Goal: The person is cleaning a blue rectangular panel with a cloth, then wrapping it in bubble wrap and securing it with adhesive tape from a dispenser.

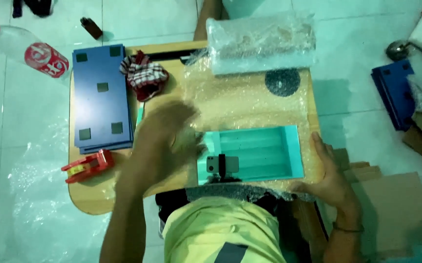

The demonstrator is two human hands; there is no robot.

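A teal tray-shaped panel (264, 153) lies on a sheet of bubble wrap (240, 100) spread over a low wooden table (91, 199). My left hand (164, 139) is blurred with motion, hovering over the panel's left end and the wrap there; its fingers look spread with nothing in them. My right hand (330, 178) rests flat at the panel's right end, fingers pressing the bubble wrap at the table's edge. A small phone on a clip (222, 165) stands in front of the panel, near my chest.
A stack of dark blue panels (101, 97) lies at the table's left, with a red tape dispenser (88, 166) in front and a checked cloth (143, 75) beside it. A bubble wrap roll (262, 44) sits at the back. A plastic bottle (25, 46), cardboard (396, 209) and more blue panels (396, 92) lie on the floor.
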